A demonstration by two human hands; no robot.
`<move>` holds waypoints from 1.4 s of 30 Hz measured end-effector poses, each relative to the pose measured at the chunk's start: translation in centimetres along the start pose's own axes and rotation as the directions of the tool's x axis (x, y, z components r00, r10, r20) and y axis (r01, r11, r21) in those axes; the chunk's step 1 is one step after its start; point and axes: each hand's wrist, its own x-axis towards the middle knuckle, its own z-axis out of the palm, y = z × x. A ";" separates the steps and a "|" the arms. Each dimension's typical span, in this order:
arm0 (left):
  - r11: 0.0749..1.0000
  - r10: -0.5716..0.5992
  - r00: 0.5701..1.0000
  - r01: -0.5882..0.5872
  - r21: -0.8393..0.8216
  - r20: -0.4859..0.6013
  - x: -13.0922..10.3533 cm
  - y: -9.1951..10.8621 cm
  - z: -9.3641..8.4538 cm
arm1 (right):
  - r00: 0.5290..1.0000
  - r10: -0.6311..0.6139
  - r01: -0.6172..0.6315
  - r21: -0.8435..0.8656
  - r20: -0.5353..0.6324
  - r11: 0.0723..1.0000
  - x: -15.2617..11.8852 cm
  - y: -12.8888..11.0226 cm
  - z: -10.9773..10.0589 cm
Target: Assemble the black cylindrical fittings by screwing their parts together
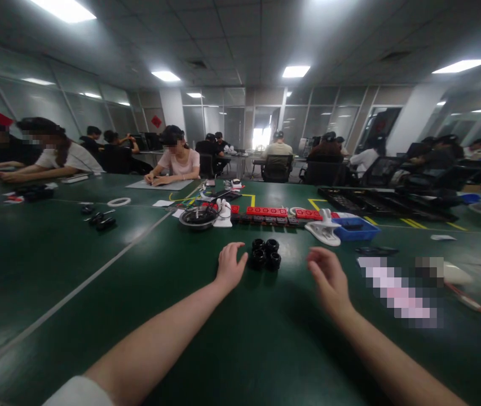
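Note:
Several short black cylindrical pieces (pixel 259 259) stand grouped on the green table (pixel 189 349) in front of me. They look glossy, with hollow-looking tops; their exact kind I cannot make out. Just left of the group is my left hand (pixel 230 266), fingers apart and holding nothing, its thumb pointing toward the nearest piece with a small gap. Farther off on the right, my right hand (pixel 329 277) is raised over the table with curved fingers and thumb apart, nothing in it.
Beyond the pieces lies a row of red and black blocks (pixel 267 212), with a white clip-like stand (pixel 325 228) and a blue bin (pixel 355 229) at its right. A black round coil (pixel 198 216) sits left. Black trays (pixel 384 204) are far right. A person (pixel 176 155) sits across the table.

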 end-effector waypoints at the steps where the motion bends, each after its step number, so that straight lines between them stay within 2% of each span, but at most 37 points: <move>1: 0.999 -0.032 0.999 0.032 -0.023 0.003 1.2 -0.4 0.6 | 0.999 0.022 -0.021 -0.013 0.043 1.000 -0.2 0.4 0.2; 3: 0.995 -0.065 0.997 0.068 -0.068 0.049 3.4 -1.4 1.5 | 0.984 0.094 -0.089 -0.038 0.150 0.995 -0.6 1.1 0.8; 5: 0.988 -0.056 0.988 0.075 -0.136 0.144 5.2 -2.3 2.2 | 0.957 0.180 -0.175 -0.044 0.227 0.984 -0.7 1.8 1.3; 10: 0.944 0.043 0.932 0.080 -0.320 0.360 8.0 -3.2 3.2 | 0.898 0.352 -0.364 -0.002 0.265 0.931 -0.5 3.3 1.8; 13: 0.917 0.079 0.900 0.103 -0.385 0.429 8.7 -3.2 3.6 | 0.880 0.366 -0.376 -0.026 0.303 0.926 -0.3 3.5 1.7; 19: 0.892 0.121 0.839 0.142 -0.429 0.530 8.8 -2.7 4.3 | 0.879 0.360 -0.353 -0.081 0.313 0.932 -0.4 3.0 1.6; 23: 0.901 0.106 0.826 0.156 -0.405 0.553 8.7 -2.4 4.9 | 0.875 0.351 -0.346 -0.075 0.334 0.935 -0.4 3.1 1.8; 28: 0.930 0.069 0.843 0.139 -0.341 0.534 8.8 -2.5 5.4 | 0.869 0.328 -0.313 -0.103 0.370 0.944 -0.3 2.9 1.8; 33: 0.954 0.051 0.852 0.113 -0.279 0.521 8.9 -2.4 5.1 | 0.861 0.324 -0.302 -0.119 0.393 0.946 -0.2 2.6 1.6; 42: 0.978 -0.025 0.905 0.110 -0.177 0.425 9.2 -3.3 4.2 | 0.853 0.298 -0.255 -0.156 0.428 0.954 -0.1 2.5 1.4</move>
